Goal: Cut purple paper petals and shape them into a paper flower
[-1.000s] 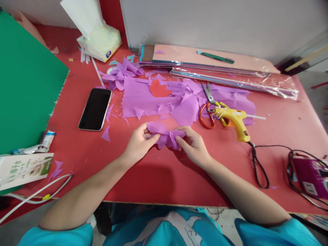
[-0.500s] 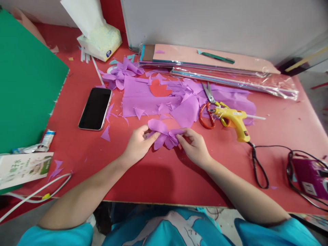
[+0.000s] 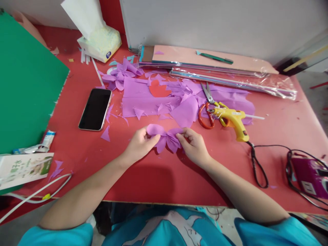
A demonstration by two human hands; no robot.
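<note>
I have the purple paper flower (image 3: 167,137) straight between the two hands, over the near half of the tabletop (image 3: 128,188), its longer spread running left to right and its lower petals pointing toward the body. Neither hand is nearer: I see the left hand (image 3: 141,142) pinched on its left edge, thumb uppermost, and the right hand (image 3: 194,145) pinched on its right edge. I cannot tell whether the flower touches the tabletop. Farther out from the flower lie a purple sheet (image 3: 133,91) and a red cutout (image 3: 158,90). The scissors (image 3: 209,97) and yellow glue gun (image 3: 233,118) rest beyond the right hand, toward the right; the phone (image 3: 95,109) lies beyond and left of the left hand.
</note>
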